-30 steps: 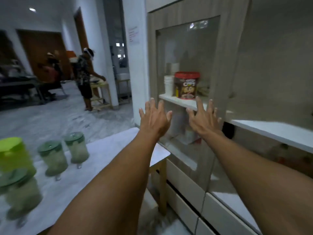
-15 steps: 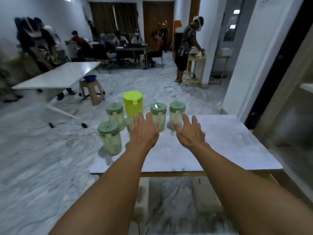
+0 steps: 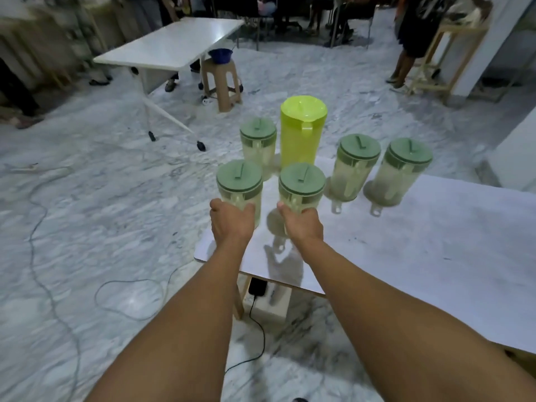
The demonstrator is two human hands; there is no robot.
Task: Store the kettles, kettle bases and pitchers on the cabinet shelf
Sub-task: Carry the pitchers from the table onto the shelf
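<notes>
Several clear pitchers with green lids stand at the left end of a white table (image 3: 406, 250). My left hand (image 3: 230, 223) is closed around the handle of the near-left pitcher (image 3: 239, 184). Closed on the handle of the near-middle pitcher (image 3: 301, 185) is my right hand (image 3: 301, 224). Behind them stand a tall lime-green pitcher (image 3: 301, 132) and another clear one (image 3: 258, 140). Two more clear pitchers (image 3: 355, 163) (image 3: 403, 169) stand to the right. The cabinet is out of view.
A second white table (image 3: 171, 44) and a brown stool (image 3: 222, 79) stand on the marble floor beyond. People stand at the back and right. Cables (image 3: 130, 297) lie on the floor at left, and a black plug (image 3: 256, 287) sits under the table.
The view has swung from the cabinet to the table and moved closer. Both hands, open half a second ago, have reached forward and closed on the handles of the two nearest pitchers.
</notes>
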